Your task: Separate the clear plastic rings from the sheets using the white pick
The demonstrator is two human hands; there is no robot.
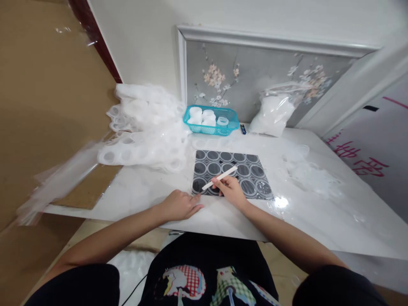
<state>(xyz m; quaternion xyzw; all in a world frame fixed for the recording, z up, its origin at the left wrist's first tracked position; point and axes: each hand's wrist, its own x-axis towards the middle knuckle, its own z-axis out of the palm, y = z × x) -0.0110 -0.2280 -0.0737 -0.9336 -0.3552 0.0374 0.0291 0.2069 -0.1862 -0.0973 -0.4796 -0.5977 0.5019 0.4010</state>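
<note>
A dark patterned mat (231, 172) with rows of clear round film circles lies on the white table (318, 212). My right hand (231, 190) rests on the mat's near edge, fingers pinched on a thin white stick (220, 177) that slants up to the right. My left hand (181, 205) lies flat on the table, fingers stretched toward the mat's near left corner, holding nothing.
A heap of clear plastic sheets with round cut-outs (143, 129) fills the table's left side. A teal basket (211, 120) of small white jars stands at the back, a clear bag of white bits (274, 112) to its right. Loose film (310, 172) lies right of the mat.
</note>
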